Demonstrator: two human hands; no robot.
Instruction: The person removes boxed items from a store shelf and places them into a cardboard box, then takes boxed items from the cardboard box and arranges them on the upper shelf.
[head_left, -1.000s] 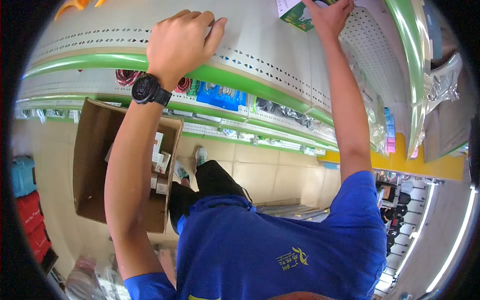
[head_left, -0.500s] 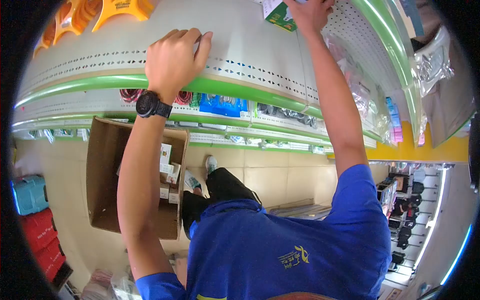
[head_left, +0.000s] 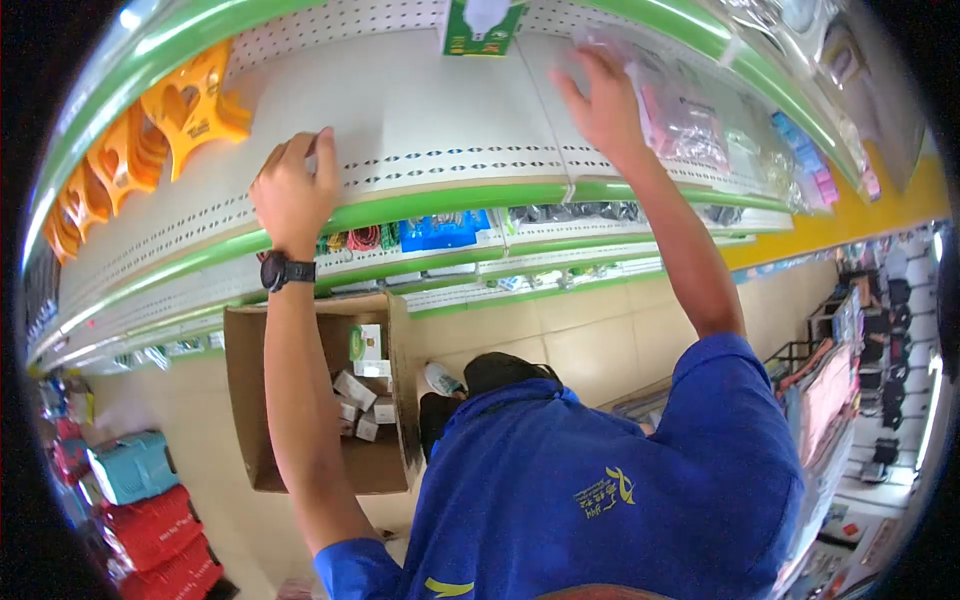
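A green light bulb box (head_left: 480, 28) stands on the white shelf (head_left: 400, 95), near its perforated back. My right hand (head_left: 605, 105) is apart from the box, to its right; its fingers are spread, a little blurred, and hold nothing. Close beside those fingers lie clear plastic packets with pink contents (head_left: 690, 125). My left hand (head_left: 295, 190), with a black watch at the wrist, rests at the shelf's green front edge. Its fingers are loosely bent, the thumb stands apart, and nothing shows in it.
Below my left arm, an open cardboard box (head_left: 250, 400) on the floor holds several small white boxes (head_left: 368, 345). Orange plastic pieces (head_left: 195, 110) stand at the shelf's left. Lower shelves carry blue packets (head_left: 440, 230). Red cases (head_left: 155, 530) and a teal case (head_left: 132, 467) are at lower left.
My right hand has let go of the light bulb box and drawn back from it. The box now stands on the shelf. My left hand stays by the shelf edge while the view has shifted.
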